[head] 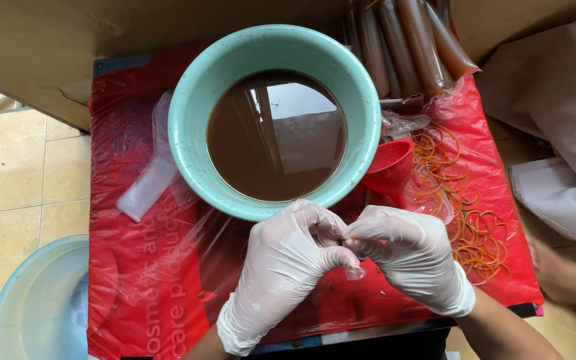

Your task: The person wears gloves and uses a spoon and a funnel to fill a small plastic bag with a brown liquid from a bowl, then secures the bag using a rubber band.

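Observation:
My left hand (287,267) and my right hand (413,259), both in white gloves, meet just below the rim of a teal bowl (195,87) filled with brown liquid (276,137). Together the fingers pinch a small clear plastic bag top (355,272), with an orange rubber band at the fingertips. The rest of the bag is hidden beneath the hands.
A red plastic sheet (135,267) covers the table. Several filled brown tube bags (405,40) lie at the back right, a red funnel (389,165) beside the bowl, loose orange rubber bands (468,213) to the right, empty clear bags (148,180) at left. A blue-rimmed tub (35,300) sits on the floor.

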